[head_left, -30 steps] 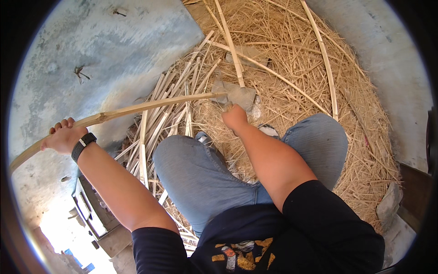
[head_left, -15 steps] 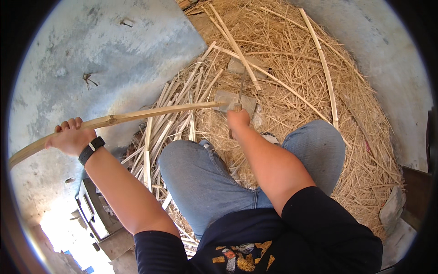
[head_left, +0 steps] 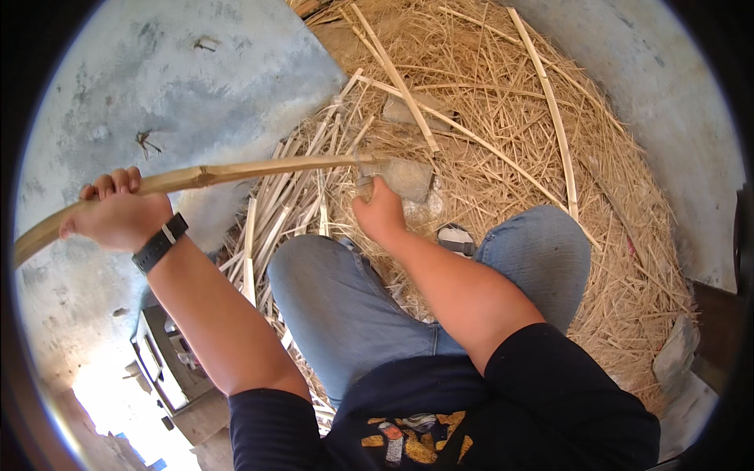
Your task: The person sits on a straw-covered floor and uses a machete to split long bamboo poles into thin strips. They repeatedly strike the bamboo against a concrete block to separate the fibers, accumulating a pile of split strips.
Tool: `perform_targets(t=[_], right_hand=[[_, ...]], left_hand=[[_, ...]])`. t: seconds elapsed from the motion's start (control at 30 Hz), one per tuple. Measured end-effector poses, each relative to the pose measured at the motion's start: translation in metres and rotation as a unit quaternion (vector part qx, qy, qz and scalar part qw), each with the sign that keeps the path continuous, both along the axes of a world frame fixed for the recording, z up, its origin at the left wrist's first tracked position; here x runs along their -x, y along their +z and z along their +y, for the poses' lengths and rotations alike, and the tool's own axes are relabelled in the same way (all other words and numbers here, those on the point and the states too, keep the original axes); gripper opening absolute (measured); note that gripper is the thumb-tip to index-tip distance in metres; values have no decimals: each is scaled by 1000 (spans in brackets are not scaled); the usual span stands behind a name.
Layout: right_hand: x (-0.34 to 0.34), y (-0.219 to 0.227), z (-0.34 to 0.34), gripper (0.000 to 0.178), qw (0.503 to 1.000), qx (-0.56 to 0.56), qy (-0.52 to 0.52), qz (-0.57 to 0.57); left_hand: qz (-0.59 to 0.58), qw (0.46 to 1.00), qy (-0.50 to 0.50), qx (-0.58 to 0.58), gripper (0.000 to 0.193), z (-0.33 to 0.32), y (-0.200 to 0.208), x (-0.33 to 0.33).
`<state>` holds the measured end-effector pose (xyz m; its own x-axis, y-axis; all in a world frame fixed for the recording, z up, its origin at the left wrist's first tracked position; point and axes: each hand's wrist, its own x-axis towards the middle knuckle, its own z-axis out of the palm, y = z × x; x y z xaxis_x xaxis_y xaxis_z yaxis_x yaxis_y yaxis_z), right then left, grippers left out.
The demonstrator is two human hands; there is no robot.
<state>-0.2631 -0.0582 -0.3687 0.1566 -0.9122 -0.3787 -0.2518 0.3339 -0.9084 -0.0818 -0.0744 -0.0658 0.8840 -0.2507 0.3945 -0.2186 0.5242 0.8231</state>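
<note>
A long bamboo pole runs from the left rim to the middle of the view, with a knot partway along it. My left hand, with a black band on the wrist, grips its thicker part, fingers over the top. My right hand is closed around the handle of a knife just below the pole's far right end. The knife's blade shows only as a thin, blurred line at the pole, and I cannot tell how deep it sits. A flat stone lies beneath that end.
Split bamboo strips are piled left of centre beside a blue-grey wall. Straw-like shavings cover the ground, with long strips on top. Another stone lies farther off. My bent knees frame the near side.
My right hand has moved left with the knife, from beyond the pole's end to the pole itself. The pole's right end has risen slightly in view. My left hand keeps its hold.
</note>
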Motion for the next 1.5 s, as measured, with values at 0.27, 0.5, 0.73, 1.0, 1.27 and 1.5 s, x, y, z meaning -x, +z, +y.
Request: perform_targets(t=[0.27, 0.5, 0.73, 1.0, 1.27, 1.5], right_hand=[[6, -84, 6, 43, 985, -112, 48, 119], [-28, 67, -11, 42, 975, 50, 214, -37], [-34, 48, -6, 35, 976, 124, 153, -93], [-31, 103, -2, 35, 959, 140, 226, -97], [-27, 110, -9, 35, 959, 150, 188, -150], [2, 141, -19, 36, 959, 190, 140, -154]], left_hand=[[23, 999, 30, -20, 65, -9, -9, -24], [9, 1000, -5, 1, 63, -8, -6, -24], [12, 1000, -27, 8, 60, -19, 1, 3], [31, 999, -21, 4, 61, -14, 1, -8], [-27, 991, -123, 35, 66, -17, 2, 0], [-147, 979, -144, -9, 54, -13, 17, 15]])
